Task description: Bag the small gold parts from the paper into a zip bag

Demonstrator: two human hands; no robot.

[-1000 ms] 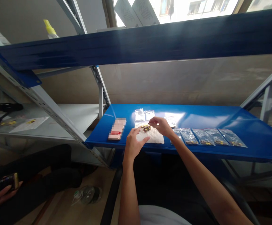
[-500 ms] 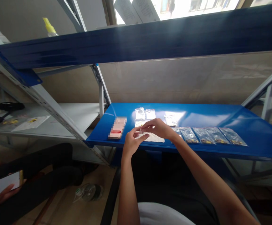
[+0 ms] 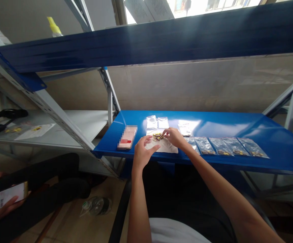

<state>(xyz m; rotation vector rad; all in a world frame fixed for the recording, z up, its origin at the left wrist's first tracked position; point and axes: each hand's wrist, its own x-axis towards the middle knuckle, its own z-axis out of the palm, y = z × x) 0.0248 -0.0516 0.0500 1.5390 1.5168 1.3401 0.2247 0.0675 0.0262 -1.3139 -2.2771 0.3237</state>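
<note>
- The right hand [image 3: 175,137] is curled over the pile with its thumb and fingers drawn together at the pile's edge; whether it is pinching a piece is too small to tell.
- The left hand [image 3: 143,154] is open and not clenched, its fingers [image 3: 153,147] slightly curved just beside the pile, over the sheet's near corner.
- The small yellow-and-black pieces [image 3: 157,136] lie in a loose heap on the far part of the white sheet [image 3: 168,147], between both hands.
- The sheet lies flat on a blue metal shelf [image 3: 224,121], near its front edge.
- Tugging the sheet or brushing the heap could scatter the pieces, and any that roll could drop over that edge to the floor.
- Three small clear bags [image 3: 151,122] lie just beyond the sheet.
- A row of filled clear bags [image 3: 221,147] runs to the right, close to the right wrist, so a careless sideways move could knock them out of line.
- A pixelated flat object [image 3: 127,137] lies left of the sheet.
- On the lower left shelf are a black cable [image 3: 2,116] and a paper sheet [image 3: 36,131].
- Down left, a co-worker's hand [image 3: 8,206] holds a phone [image 3: 11,194].
- A plastic bottle [image 3: 96,206] lies on the floor.
</note>
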